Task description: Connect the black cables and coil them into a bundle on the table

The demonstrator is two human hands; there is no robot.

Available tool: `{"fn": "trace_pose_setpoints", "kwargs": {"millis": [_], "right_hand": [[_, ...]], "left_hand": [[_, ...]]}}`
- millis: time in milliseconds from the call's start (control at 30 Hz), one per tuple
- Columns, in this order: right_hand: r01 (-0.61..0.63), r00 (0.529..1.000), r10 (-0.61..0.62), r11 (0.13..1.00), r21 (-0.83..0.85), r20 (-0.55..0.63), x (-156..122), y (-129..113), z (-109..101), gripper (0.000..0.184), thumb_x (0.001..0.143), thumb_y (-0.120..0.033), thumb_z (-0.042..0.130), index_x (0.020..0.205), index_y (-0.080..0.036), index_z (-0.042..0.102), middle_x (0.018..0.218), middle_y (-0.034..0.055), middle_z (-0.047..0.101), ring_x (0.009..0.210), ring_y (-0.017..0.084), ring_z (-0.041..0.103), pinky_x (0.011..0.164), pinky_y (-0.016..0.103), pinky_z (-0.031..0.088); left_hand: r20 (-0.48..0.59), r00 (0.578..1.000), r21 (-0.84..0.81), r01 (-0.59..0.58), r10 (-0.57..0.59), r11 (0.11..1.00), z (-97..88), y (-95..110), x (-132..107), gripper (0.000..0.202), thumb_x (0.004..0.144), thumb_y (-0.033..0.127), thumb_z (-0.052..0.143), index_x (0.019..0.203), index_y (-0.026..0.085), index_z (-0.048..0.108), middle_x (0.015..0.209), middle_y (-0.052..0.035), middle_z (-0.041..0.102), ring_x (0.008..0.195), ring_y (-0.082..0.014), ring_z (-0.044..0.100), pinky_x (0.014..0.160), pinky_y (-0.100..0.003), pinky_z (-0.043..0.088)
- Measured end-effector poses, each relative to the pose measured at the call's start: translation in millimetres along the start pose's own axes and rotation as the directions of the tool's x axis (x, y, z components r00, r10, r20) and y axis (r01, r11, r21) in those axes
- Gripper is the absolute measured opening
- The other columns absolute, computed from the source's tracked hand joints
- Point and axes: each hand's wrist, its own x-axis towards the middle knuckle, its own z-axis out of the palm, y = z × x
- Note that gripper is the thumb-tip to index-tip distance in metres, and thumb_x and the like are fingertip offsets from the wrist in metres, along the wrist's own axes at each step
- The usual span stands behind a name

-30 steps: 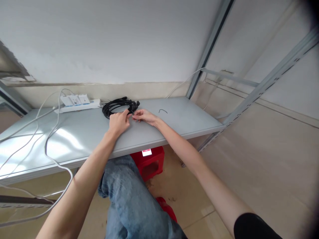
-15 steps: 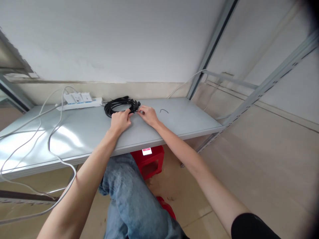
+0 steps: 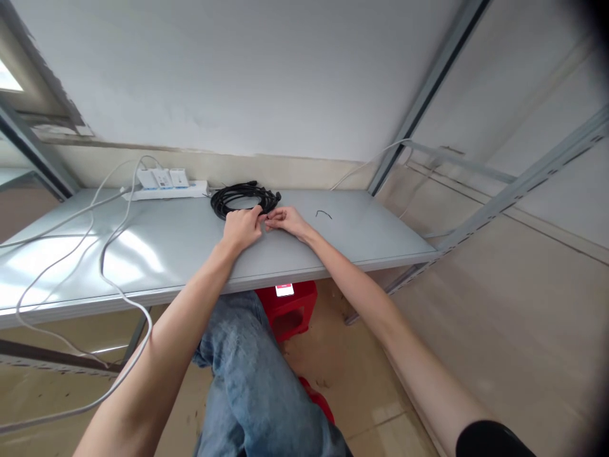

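A coil of black cable (image 3: 219, 203) lies on the grey shelf (image 3: 190, 254), its connector ends bunched at the right side. My left hand (image 3: 242, 227) is closed on the coil's near right edge, thumb on top. Just right of it, my right hand (image 3: 289, 222) has its fingertips pinched together close to the left thumb. Whatever lies between those fingertips is too small to make out. A short, thin black tie (image 3: 324, 213), bent at one end, rests on the shelf to the right of my right hand.
A white power strip (image 3: 166, 192) with several white plugs stands along the wall at left. White cables (image 3: 102, 266) loop over the shelf's front edge and across my left forearm. Below, a phone (image 3: 284, 290) lies on a red stool (image 3: 304, 304). A metal post (image 3: 423, 101) rises behind.
The view has shifted slightly, so the shelf and coil appear further right. My right fingertips have drawn back a little from the connector ends toward me. My left hand still holds the coil.
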Motion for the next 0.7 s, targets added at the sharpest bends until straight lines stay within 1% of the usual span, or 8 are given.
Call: {"fn": "trace_pose_setpoints", "kwargs": {"millis": [67,167,267,400,533,600,633,700], "right_hand": [[0.007,0.999,-0.008,1.000,0.009,0.051,-2.3,-4.2,-1.4,0.039,0.073,-0.048,0.090,0.085,-0.014,0.073,0.077,0.0054,0.077,0.075,0.016,0.069,0.073,0.026,0.051],[0.032,0.988,-0.039,0.998,0.047,0.151,-5.6,-11.3,-4.2,0.040,0.083,-0.053,0.081,0.092,-0.014,0.077,0.088,0.0078,0.078,0.080,0.014,0.068,0.070,0.023,0.047],[-0.022,0.977,0.001,0.995,0.099,0.211,-7.2,-16.3,-6.2,0.040,0.088,-0.054,0.077,0.095,-0.014,0.077,0.093,0.0092,0.079,0.084,0.015,0.068,0.069,0.023,0.047],[-0.098,0.984,0.078,0.988,0.118,0.163,-7.2,-18.7,-7.9,0.038,0.088,-0.051,0.078,0.087,-0.013,0.076,0.084,0.0083,0.077,0.075,0.014,0.066,0.069,0.024,0.049],[-0.085,0.988,0.071,0.991,0.101,0.136,-5.8,-16.5,-8.4,0.033,0.080,-0.044,0.085,0.088,-0.014,0.076,0.081,0.0059,0.076,0.066,0.011,0.060,0.068,0.024,0.049],[-0.057,0.995,0.055,0.998,0.027,0.085,-5.5,-13.6,-7.2,0.031,0.080,-0.043,0.085,0.088,-0.014,0.075,0.078,0.0053,0.075,0.064,0.011,0.058,0.063,0.024,0.046],[-0.027,0.999,0.029,0.999,-0.042,0.036,-5.6,-12.2,-6.3,0.030,0.082,-0.042,0.082,0.088,-0.014,0.075,0.076,0.0047,0.073,0.063,0.011,0.058,0.061,0.024,0.044],[0.058,0.995,-0.077,0.967,-0.250,-0.067,-7.0,-9.7,-4.6,0.024,0.087,-0.040,0.076,0.086,-0.016,0.076,0.070,0.0026,0.070,0.062,0.013,0.056,0.062,0.025,0.042]], "left_hand": [[-0.006,1.000,-0.015,-0.015,0.015,1.000,1.1,-0.7,0.4,0.037,0.100,0.038,0.038,0.112,0.020,0.068,0.097,-0.0156,0.078,0.097,-0.0366,0.072,0.078,-0.039,0.042],[-0.028,1.000,-0.014,-0.011,0.011,1.000,2.9,-1.4,0.8,0.037,0.101,0.039,0.037,0.111,0.020,0.068,0.096,-0.0157,0.078,0.096,-0.0362,0.073,0.076,-0.038,0.041],[-0.032,0.999,-0.004,0.014,-0.015,1.000,4.3,-1.7,0.6,0.040,0.103,0.042,0.035,0.111,0.021,0.068,0.096,-0.0157,0.078,0.097,-0.0356,0.073,0.076,-0.038,0.041],[-0.010,1.000,-0.004,0.017,-0.017,1.000,5.4,-2.2,0.1,0.041,0.103,0.043,0.034,0.112,0.021,0.068,0.097,-0.0156,0.078,0.100,-0.0355,0.073,0.078,-0.038,0.043],[-0.025,0.999,0.000,0.024,-0.024,1.000,6.1,-3.2,0.4,0.042,0.103,0.043,0.034,0.113,0.021,0.069,0.098,-0.0156,0.078,0.100,-0.0362,0.073,0.078,-0.038,0.043],[-0.026,0.999,0.005,0.019,-0.019,1.000,6.2,-3.6,0.8,0.041,0.103,0.041,0.035,0.115,0.021,0.068,0.100,-0.0154,0.079,0.100,-0.0361,0.073,0.078,-0.038,0.043],[-0.022,1.000,0.005,0.014,-0.014,1.000,6.1,-3.7,0.9,0.040,0.103,0.041,0.036,0.116,0.021,0.068,0.100,-0.0154,0.079,0.099,-0.0361,0.073,0.078,-0.039,0.043],[-0.007,1.000,-0.001,0.003,-0.003,1.000,5.9,-3.7,1.0,0.040,0.102,0.041,0.036,0.117,0.021,0.068,0.099,-0.0157,0.079,0.099,-0.0361,0.073,0.078,-0.039,0.043]]}}
